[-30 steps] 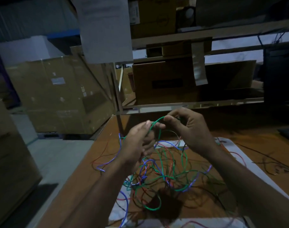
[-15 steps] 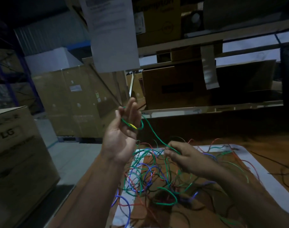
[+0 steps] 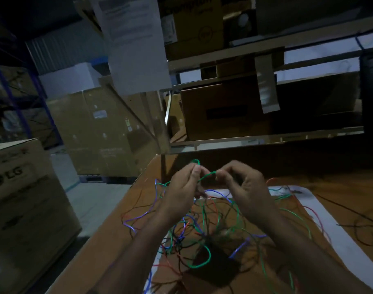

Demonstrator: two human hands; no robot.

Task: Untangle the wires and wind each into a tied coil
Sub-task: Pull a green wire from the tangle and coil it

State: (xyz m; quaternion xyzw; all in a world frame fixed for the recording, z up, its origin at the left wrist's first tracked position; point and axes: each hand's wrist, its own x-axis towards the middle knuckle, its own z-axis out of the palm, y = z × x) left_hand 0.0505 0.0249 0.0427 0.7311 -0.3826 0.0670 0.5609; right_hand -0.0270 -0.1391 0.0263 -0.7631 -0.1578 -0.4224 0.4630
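A loose tangle of green, blue, red and black wires (image 3: pixel 204 234) lies on a white sheet (image 3: pixel 338 236) over the brown table (image 3: pixel 122 236). My left hand (image 3: pixel 181 192) and my right hand (image 3: pixel 243 187) are raised close together above the tangle. Both pinch the same green wire (image 3: pixel 205 177), which arcs between their fingertips and loops up past the left fingers. The rest of that wire drops into the tangle under my hands.
A dark flat object (image 3: pixel 213 266) lies under the wires near me. Thin black wires (image 3: pixel 364 225) lie on the table at right. A shelf with cardboard boxes (image 3: pixel 223 111) stands behind the table. Large cartons (image 3: pixel 22 198) stand on the floor at left.
My left hand has come down from its raised position and my right hand has risen from the tangle; the two now meet on the green wire.
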